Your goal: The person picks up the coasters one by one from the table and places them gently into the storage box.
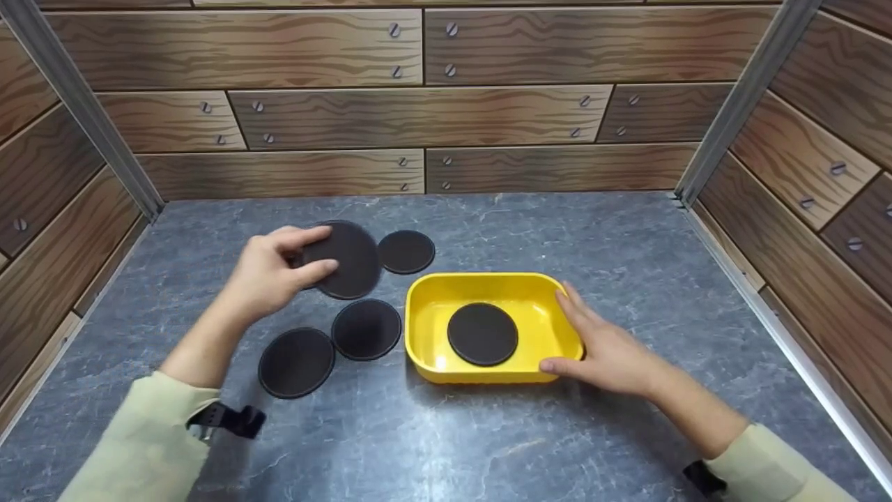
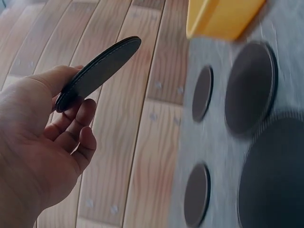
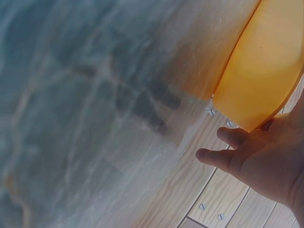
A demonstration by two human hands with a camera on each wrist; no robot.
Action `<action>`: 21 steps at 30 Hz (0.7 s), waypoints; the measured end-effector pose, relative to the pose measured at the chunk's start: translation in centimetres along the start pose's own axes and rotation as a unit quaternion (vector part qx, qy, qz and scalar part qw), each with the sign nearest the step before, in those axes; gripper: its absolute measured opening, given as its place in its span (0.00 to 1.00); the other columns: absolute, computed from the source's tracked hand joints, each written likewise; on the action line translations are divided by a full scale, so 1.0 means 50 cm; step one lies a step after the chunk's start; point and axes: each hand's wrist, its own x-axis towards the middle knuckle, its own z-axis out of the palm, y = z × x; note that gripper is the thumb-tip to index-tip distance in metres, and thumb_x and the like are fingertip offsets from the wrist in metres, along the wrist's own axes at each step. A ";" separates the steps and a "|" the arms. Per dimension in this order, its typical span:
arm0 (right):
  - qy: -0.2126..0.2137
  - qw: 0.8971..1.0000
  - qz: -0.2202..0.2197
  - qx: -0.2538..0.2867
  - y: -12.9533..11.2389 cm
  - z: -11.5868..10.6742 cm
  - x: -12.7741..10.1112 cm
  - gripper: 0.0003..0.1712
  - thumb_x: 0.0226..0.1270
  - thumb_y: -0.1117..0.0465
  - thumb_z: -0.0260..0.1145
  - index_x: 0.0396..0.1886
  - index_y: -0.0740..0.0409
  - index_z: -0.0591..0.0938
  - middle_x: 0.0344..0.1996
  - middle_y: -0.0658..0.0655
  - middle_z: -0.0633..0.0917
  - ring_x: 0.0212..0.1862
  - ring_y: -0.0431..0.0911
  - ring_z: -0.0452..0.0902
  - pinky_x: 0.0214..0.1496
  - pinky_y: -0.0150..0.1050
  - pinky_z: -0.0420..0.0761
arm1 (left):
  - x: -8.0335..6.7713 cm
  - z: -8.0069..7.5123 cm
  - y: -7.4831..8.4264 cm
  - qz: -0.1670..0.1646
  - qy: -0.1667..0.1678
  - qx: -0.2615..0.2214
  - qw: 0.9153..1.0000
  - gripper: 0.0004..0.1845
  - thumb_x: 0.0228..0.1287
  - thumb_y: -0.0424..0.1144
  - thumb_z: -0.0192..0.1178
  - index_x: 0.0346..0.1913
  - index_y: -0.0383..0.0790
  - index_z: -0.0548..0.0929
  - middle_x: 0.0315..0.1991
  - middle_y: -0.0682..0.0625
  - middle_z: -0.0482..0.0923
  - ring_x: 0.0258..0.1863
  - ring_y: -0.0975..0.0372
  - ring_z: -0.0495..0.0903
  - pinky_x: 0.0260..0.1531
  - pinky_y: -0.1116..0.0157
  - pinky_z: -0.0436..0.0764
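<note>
My left hand [image 1: 268, 268] pinches a black round coaster [image 1: 352, 261] between thumb and fingers. In the left wrist view this coaster [image 2: 102, 71] is tilted and raised off the table, its stitched edge showing. At the right end of a yellow plastic bin [image 1: 432, 373], my right hand [image 1: 613, 355] holds the wall, thumb over the near rim and fingers along the far corner. Inside the bin lies one black coaster [image 1: 482, 334]. From the right wrist, the hand [image 3: 266, 161] appears beside the bin's outer wall [image 3: 261, 71].
Left of the bin, more black coasters lie flat: one at the back [image 1: 407, 252], one beside the bin [image 1: 366, 330] and one nearer the front [image 1: 297, 362]. Another coaster [image 2: 197, 194] shows in the left wrist view. Wood-patterned walls [image 1: 418, 118] enclose the grey marbled table [image 1: 488, 446].
</note>
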 end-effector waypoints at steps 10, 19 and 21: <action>0.000 1.000 -0.003 -0.001 0.000 0.001 0.000 0.68 0.65 0.25 0.69 0.88 0.60 0.49 0.86 0.61 0.43 0.75 0.71 0.63 0.70 0.69 0.69 | 0.032 0.091 0.067 0.036 -0.063 -0.046 0.996 0.26 0.62 0.37 0.78 0.64 0.39 0.88 0.52 0.46 0.88 0.40 0.57 0.79 0.39 0.67 0.76; -0.001 1.000 -0.002 -0.003 -0.002 0.000 -0.001 0.68 0.65 0.28 0.70 0.87 0.61 0.49 0.86 0.61 0.42 0.76 0.72 0.62 0.70 0.70 0.68 | 0.044 0.172 0.090 0.049 -0.107 -0.061 0.991 0.26 0.63 0.36 0.78 0.64 0.37 0.87 0.51 0.45 0.87 0.44 0.57 0.80 0.44 0.63 0.79; -0.001 1.000 -0.002 -0.003 -0.002 -0.001 0.000 0.68 0.65 0.28 0.70 0.87 0.61 0.49 0.86 0.61 0.42 0.76 0.72 0.62 0.70 0.70 0.68 | 0.045 0.192 0.090 0.054 -0.117 -0.061 0.990 0.26 0.63 0.36 0.77 0.64 0.37 0.87 0.52 0.44 0.87 0.45 0.56 0.80 0.45 0.62 0.80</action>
